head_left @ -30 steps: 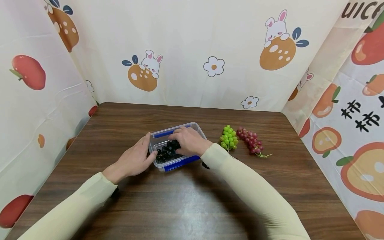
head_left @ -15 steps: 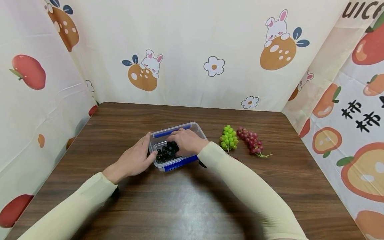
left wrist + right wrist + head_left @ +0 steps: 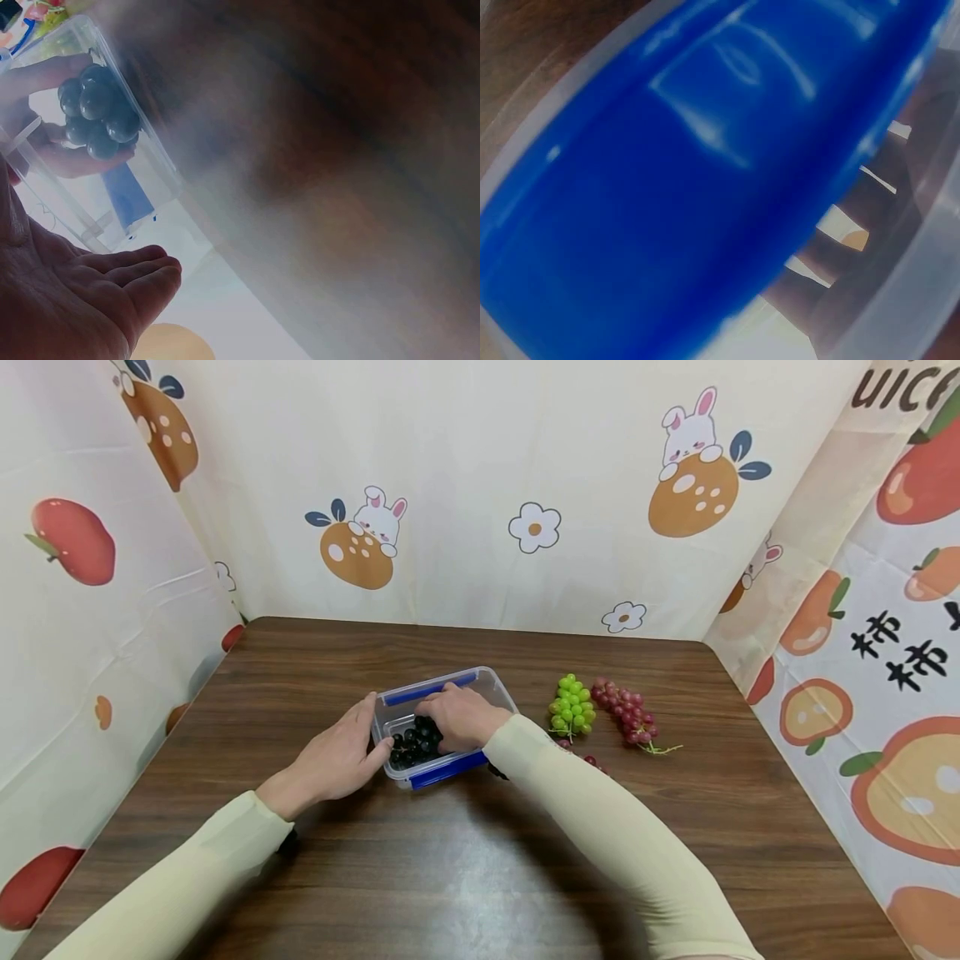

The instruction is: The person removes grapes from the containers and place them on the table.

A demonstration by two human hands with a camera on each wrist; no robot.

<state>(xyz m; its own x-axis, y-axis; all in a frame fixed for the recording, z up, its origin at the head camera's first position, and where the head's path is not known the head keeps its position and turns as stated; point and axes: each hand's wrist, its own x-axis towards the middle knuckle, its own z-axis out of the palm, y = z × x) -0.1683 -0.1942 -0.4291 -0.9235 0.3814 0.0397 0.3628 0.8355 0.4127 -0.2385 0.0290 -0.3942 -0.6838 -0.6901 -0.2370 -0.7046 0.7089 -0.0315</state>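
A clear plastic food container (image 3: 493,687) with blue clips lies at a slant on the table, lidless. A bunch of black grapes (image 3: 412,745) is in its left part. My right hand (image 3: 467,718) reaches inside and holds the bunch at its right side. Through the clear wall in the left wrist view, fingers and thumb lie around the dark grapes (image 3: 97,112). My left hand (image 3: 337,753) touches the container's left end, fingers straight and thumb apart. A blue clip (image 3: 645,187) fills much of the right wrist view, and fingers show blurred through the plastic.
Right of the container lie a green grape bunch (image 3: 572,706) and a red grape bunch (image 3: 627,712). More red grapes (image 3: 592,762) peek out from behind the right sleeve. The brown wooden table (image 3: 420,877) meets printed curtains (image 3: 465,460) at the back and sides.
My right hand has shifted a little left inside the container, and the grapes' right side with it. Red grapes have come into sight beside the right sleeve. The left hand stays put.
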